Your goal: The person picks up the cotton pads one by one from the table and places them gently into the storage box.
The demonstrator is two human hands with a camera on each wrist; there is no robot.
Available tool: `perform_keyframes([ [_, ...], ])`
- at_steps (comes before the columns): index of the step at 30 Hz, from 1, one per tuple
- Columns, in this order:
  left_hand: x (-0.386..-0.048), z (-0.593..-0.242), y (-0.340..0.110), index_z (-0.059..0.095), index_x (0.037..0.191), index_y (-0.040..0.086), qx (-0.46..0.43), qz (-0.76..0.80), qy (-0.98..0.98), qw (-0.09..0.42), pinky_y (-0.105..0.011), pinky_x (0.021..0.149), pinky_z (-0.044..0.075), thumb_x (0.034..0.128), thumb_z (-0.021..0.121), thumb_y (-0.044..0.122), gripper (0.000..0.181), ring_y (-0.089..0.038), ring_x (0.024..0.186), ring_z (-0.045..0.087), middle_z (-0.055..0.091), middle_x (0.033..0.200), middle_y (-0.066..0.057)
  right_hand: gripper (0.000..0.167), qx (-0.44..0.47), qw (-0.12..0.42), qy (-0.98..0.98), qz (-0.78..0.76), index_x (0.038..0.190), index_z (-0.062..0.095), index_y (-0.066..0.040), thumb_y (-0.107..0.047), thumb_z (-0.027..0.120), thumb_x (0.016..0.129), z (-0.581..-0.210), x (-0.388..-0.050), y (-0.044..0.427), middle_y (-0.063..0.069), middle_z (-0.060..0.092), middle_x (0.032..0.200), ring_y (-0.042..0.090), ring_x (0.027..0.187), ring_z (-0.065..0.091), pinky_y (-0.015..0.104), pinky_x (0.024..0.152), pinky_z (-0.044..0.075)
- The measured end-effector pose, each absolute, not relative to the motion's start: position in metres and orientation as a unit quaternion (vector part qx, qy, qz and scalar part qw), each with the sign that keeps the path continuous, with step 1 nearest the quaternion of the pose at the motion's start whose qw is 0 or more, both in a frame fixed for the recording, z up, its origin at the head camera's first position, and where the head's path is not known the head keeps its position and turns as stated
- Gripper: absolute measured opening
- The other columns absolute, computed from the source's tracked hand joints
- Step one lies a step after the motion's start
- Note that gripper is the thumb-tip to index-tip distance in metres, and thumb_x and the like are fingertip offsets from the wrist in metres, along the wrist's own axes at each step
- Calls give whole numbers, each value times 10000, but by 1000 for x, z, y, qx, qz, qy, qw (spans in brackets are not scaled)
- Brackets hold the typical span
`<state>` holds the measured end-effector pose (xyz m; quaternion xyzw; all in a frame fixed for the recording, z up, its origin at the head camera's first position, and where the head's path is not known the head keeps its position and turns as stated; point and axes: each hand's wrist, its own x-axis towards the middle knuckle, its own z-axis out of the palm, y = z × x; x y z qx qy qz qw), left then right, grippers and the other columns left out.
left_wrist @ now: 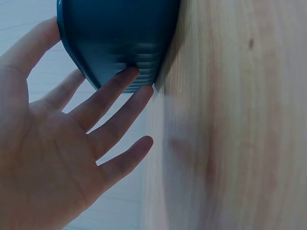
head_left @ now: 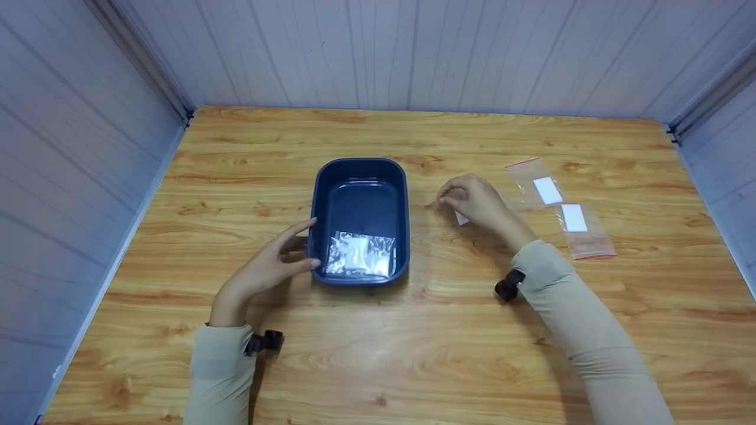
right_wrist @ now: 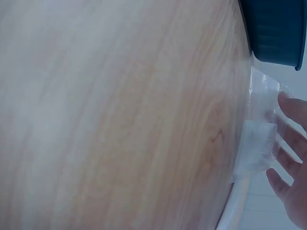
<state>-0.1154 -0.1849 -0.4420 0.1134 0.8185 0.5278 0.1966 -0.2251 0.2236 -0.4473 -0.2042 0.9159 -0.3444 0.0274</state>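
One clear bag point(right_wrist: 262, 112), pinched by the right grip point(head_left: 477, 202), shows its white insert point(right_wrist: 256, 143) to the right wrist camera, while the head view mostly hides it! Left grip point(head_left: 264, 267), straight-fingered, touches the blue tub point(head_left: 360, 206); only the head view reveals another bag point(head_left: 357, 255) inside. A counter point(head_left: 378, 354) strip separates the tub's right rim from right grip; more opens nearer the person.

The dark blue tub point(head_left: 361, 203) sits upright, one clear bag point(head_left: 356, 254) with its white insert lying in the near end; to the tub's right, a second bag point(right_wrist: 260, 132) tilts up, and farther right, two more bags point(head_left: 585, 233) lie flat!
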Motion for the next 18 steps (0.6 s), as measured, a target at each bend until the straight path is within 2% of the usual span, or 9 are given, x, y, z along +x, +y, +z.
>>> perform_keyframes([
  [12, -118, -445, -186, 291, 1569, 173, 131, 531, 815, 192, -547, 1127, 314, 933, 713, 226, 765, -385, 1364, 398, 367, 1532, -201, 117, -204, -20, 906, -371, 979, 758, -105, -202, 706, 940, -433, -218, 224, 74, 696, 1067, 277, 1097, 571, 488, 1016, 418],
  [18, -117, -443, -185, 291, 1571, 188, 122, 531, 815, 197, -558, 1129, 302, 929, 717, 247, 772, -386, 1369, 393, 375, 1527, -202, 128, -205, -54, 894, -396, 996, 760, -96, -197, 715, 931, -429, -212, 222, 72, 695, 1052, 252, 1063, 577, 472, 965, 454],
])
